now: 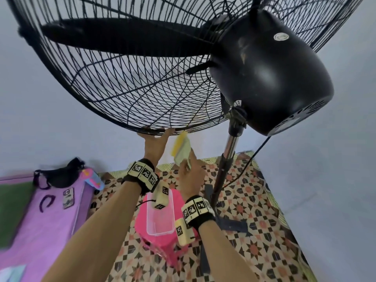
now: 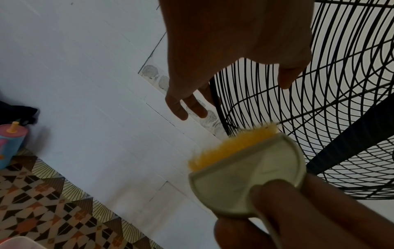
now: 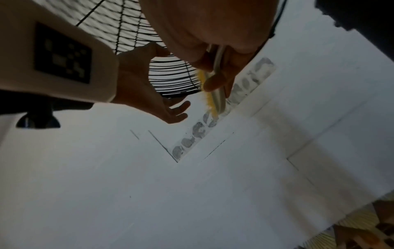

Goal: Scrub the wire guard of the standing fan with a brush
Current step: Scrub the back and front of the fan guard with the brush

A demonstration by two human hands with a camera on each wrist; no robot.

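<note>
Two hands work at the bottom of the wire guard [image 1: 130, 78], and we take that guard as our landmark throughout. It is the biggest thing in view, a round black cage of thin wires tilted over us, with the dark blade [image 1: 122, 39] inside it and the motor housing [image 1: 270, 72] to its right on the pole [image 1: 232, 143].

Below the guard's lowest rim we have our left hand [image 1: 155, 142] raised, palm up. In the left wrist view its fingers [image 2: 183, 104] look straight and spread past the rim while the thumb sits on the near side, so we read it as steadying the rim rather than clenching it; whether the fingertips hook the wires we cannot tell.

Just right of that hand, and also below the rim, our right hand [image 1: 191, 176] grips the brush [image 1: 182, 148] with fingers curled round its pale body. The yellow bristles [image 2: 232, 144] point up at the guard, and their upper end meets, or nearly meets, the lowest wires; contact is not sharp enough to call.

What the coming stroke turns on, as we judge it: the brush's long axis runs upward toward the rim, roughly in line with the radial wires there, and the unscrubbed wires lie above and away from the right fingers. So the right hand, the nearer one, should travel up along the wires, while the left holds the rim against that push.
</note>
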